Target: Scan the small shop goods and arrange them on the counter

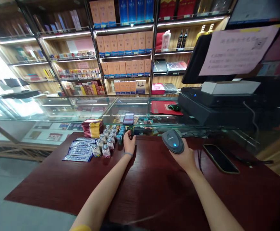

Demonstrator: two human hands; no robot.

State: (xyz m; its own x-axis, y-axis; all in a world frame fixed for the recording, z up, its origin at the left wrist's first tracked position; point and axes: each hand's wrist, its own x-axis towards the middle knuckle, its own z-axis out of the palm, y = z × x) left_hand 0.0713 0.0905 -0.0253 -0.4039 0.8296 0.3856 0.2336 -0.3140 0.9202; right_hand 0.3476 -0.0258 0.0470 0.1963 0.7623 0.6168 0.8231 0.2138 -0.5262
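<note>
My right hand (183,157) is wrapped around a dark grey barcode scanner (173,142), its blue light lit and its head tilted up over the dark red table. My left hand (129,144) is beside a row of small teal packs (120,134), fingers loosely curled and the thumb apart; nothing shows in it, though part of the fingers is hidden. Left of those packs stand rows of small lidded jars (106,150). Long blue-and-silver packets (80,150) lie further left. Behind them rises a stack of red-and-yellow packets (92,127).
A black phone (220,158) lies right of the scanner, near dark cables. A glass display counter (101,106) runs behind the table, bearing a red mat (158,108) with a mouse (174,107). At right stands a monitor (197,61) with a taped paper. Boxed goods fill the back shelves.
</note>
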